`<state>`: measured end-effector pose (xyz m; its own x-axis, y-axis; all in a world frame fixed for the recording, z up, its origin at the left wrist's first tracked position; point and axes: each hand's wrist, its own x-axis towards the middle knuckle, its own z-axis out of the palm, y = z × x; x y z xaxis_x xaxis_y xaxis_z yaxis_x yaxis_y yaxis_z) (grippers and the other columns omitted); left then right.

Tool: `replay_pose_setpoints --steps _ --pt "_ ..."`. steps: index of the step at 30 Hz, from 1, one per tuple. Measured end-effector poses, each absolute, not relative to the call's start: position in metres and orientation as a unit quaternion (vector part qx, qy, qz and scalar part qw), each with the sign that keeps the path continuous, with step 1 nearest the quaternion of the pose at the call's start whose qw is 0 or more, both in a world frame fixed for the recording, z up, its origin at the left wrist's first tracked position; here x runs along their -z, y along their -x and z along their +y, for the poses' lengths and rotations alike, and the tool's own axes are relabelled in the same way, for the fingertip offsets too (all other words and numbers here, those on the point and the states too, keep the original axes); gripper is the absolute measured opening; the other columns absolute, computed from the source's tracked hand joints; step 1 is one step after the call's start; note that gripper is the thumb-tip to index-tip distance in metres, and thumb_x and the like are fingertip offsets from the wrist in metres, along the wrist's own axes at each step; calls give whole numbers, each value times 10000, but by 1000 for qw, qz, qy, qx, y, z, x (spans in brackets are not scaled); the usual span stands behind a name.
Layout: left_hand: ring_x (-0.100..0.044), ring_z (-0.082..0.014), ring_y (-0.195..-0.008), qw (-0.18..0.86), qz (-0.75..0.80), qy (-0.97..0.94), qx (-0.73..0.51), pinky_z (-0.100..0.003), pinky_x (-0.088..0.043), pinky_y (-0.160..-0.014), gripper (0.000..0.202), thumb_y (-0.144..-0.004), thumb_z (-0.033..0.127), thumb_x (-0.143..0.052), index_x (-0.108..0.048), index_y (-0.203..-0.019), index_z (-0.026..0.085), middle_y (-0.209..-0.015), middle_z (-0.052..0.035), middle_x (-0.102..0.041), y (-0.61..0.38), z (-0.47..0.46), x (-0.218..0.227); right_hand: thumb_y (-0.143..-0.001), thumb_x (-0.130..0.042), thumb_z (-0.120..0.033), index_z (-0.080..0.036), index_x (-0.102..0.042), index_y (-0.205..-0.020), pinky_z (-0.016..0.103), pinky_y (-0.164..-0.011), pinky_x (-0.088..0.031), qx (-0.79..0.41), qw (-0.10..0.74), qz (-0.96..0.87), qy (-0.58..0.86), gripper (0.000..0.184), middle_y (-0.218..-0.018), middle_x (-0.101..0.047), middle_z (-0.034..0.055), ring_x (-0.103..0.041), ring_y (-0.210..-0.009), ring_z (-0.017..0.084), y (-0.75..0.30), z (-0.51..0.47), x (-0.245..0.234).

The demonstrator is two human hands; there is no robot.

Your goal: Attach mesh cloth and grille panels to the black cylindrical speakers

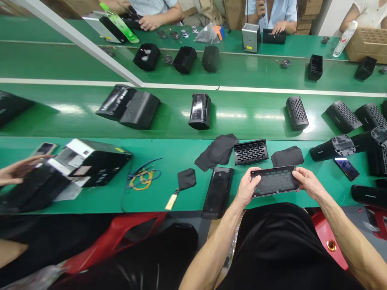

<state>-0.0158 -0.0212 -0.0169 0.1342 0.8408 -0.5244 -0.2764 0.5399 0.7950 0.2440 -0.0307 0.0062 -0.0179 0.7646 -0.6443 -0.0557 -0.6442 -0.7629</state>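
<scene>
Between my two hands I hold a black perforated grille cover (pixel 275 181), its inner side facing up, over the table's front edge. My left hand (pixel 249 186) grips its left end, thumb on top. At its right end my right hand (pixel 306 181) has the thumb laid on the corner and the fingers underneath. Dark sheet material seems to lie inside the cover, with the slots showing faintly through. Just beyond it are another slotted grille cover (pixel 251 152) and a stack of black fabric pieces (pixel 287 157). A smooth black housing panel (pixel 218 192) lies left of my left hand.
More black sheets (pixel 217 151) lie fanned out, near a small black piece (pixel 186 179) and coiled cables (pixel 143 177). Speaker housings (pixel 200 111) stand on the green belt (pixel 242 125). A phone (pixel 346 168) lies at right. A neighbour's hand (pixel 15 173) is at far left; co-workers sit opposite.
</scene>
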Motion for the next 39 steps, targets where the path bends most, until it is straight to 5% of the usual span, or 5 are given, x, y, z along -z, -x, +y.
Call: replay_pose_setpoints --steps 5,16,28,39 --pt "-590 -132 -679 727 504 -246 -397 -244 -498 -629 507 -657 324 -725 -588 -1131 208 -868 27 -649 25 -22 10 -671 -899 -553 -218 -619 -880 233 -441 -430 -672 304 -278 615 484 -648 -613 -38 -524 -515 117 -239 -31 -5" --pt "-602 -150 -693 717 509 -245 -409 -254 -492 -648 472 -712 334 -722 -614 -1148 190 -844 19 -664 40 -24 12 -678 -912 -565 -232 -566 -830 225 -424 -400 -680 321 -265 604 503 -601 -539 -68 -470 -479 100 -226 -35 -2" --pt "-689 -172 -724 747 453 -255 -415 -291 -560 -708 581 -800 504 -839 -599 -1229 194 -898 -23 -739 48 -28 14 -658 -926 -604 -220 -574 -826 217 -453 -335 -659 330 -284 613 548 -583 -504 -74 -409 -493 87 -225 -38 1" --pt "-732 -233 -971 787 377 -302 -383 -349 -582 -893 730 -811 341 -839 -517 -1453 209 -1137 -85 -755 57 -28 11 -668 -904 -656 -223 -579 -826 215 -476 -313 -659 337 -262 619 564 -652 -517 -57 -420 -537 92 -228 -37 -8"
